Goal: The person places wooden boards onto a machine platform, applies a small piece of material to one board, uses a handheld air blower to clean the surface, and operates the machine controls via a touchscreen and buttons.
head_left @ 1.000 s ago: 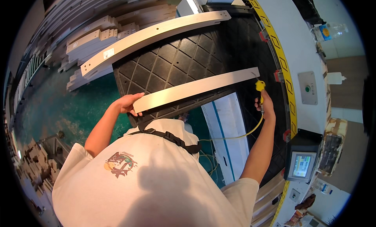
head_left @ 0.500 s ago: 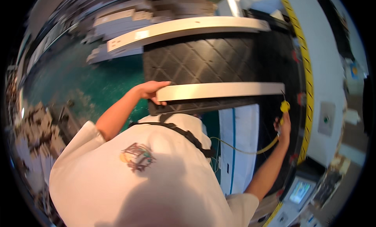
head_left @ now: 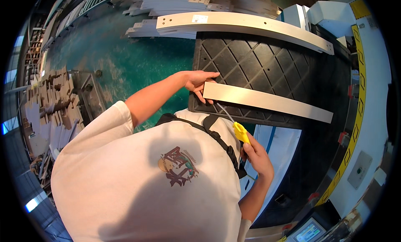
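A long pale board (head_left: 267, 101) lies at a slant over the black work surface (head_left: 246, 71). My left hand (head_left: 197, 82) is closed on its left end, with the thumb stretched over the top and the fingers at the end and below. In my right hand (head_left: 258, 157) is a yellow air blow gun (head_left: 240, 132), low in front of my chest. Its thin metal nozzle points up and left to the board's near edge, close to my left fingers. The lower part of the gun is hidden by my hand.
A second, longer board (head_left: 242, 24) with holes and a white label lies along the far edge. Stacks of boards (head_left: 179, 2) stand beyond it. On the right runs a yellow-and-black strip (head_left: 356, 117) beside a machine with a screen (head_left: 310, 231). Offcuts (head_left: 54, 108) are piled at left.
My right hand has brought the air blow gun from the board's right end to near its left end. The left hand still grips the board. The view has shifted and turned.
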Demonstrator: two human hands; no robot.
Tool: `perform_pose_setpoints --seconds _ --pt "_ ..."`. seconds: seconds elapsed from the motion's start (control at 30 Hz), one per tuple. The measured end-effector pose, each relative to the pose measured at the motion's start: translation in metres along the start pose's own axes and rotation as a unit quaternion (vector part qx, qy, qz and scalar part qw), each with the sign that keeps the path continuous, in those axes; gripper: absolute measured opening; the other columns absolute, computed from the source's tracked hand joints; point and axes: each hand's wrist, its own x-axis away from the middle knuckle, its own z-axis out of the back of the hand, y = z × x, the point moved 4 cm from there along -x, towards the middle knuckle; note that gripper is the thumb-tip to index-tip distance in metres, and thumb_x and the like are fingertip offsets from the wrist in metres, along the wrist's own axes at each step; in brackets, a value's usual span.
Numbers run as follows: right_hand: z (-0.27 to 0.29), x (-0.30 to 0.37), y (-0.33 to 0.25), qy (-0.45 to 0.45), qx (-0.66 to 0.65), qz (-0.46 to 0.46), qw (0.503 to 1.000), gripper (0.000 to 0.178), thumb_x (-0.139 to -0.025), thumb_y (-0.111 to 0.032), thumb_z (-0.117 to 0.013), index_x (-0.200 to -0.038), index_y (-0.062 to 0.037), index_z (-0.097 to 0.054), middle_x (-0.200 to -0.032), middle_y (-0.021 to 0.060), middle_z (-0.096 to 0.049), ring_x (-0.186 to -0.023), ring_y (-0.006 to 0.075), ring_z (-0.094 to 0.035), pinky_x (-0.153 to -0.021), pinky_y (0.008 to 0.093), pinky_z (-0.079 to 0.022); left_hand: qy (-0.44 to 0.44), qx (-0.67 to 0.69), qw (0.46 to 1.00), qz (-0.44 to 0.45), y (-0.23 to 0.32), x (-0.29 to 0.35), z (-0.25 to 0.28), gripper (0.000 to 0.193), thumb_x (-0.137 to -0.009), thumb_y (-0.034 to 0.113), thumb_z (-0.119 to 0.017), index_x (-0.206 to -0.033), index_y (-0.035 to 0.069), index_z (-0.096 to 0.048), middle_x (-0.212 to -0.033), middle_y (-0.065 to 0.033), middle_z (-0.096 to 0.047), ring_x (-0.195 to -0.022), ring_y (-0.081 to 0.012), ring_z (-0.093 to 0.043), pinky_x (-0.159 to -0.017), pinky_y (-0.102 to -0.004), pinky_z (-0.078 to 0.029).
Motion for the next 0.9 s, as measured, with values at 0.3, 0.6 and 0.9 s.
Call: perform_pose_setpoints --seconds 0.3,0.6,0.9 --pt "-0.012 -0.008 -0.005 0.016 -0.041 0.013 0.999 0.062 -0.111 -0.036 -0.056 -0.163 -0.0064 -0.042 -0.084 0.0015 -0.063 -0.070 0.0076 -0.054 -0.063 0.0236 -0.045 0.006 -0.030 1.000 -0.003 0.003 0.000 -0.003 0.073 -0.113 0.059 -0.031 -0.149 0.000 -0.054 -0.133 -0.0213 -0.070 -0.117 -0.0370 -0.073 -0.094 -0.0464 -0.063" --pt "-0.015 0.017 0.017 0.050 -0.310 0.087 0.945 0.083 -0.091 -0.022 -0.075 -0.163 -0.0058 -0.036 -0.126 0.0201 -0.069 -0.119 0.0294 -0.069 -0.069 0.0311 -0.065 -0.022 0.010 1.000 -0.003 0.001 0.001 0.003 0.070 -0.114 0.056 -0.032 -0.148 -0.001 -0.054 -0.133 -0.0212 -0.070 -0.117 -0.0377 -0.073 -0.091 -0.0457 -0.064" --pt "0.000 -0.030 0.044 0.113 0.098 -0.053 0.987 0.038 -0.092 -0.024 -0.071 -0.125 -0.0056 -0.071 -0.109 0.0167 -0.077 -0.103 0.0340 -0.074 -0.078 0.0454 -0.060 0.109 0.000 0.985 -0.137 0.026 0.001 0.012 0.056 -0.112 0.046 -0.050 -0.147 0.003 -0.057 -0.131 -0.0162 -0.071 -0.113 -0.0331 -0.074 -0.093 -0.0408 -0.064"
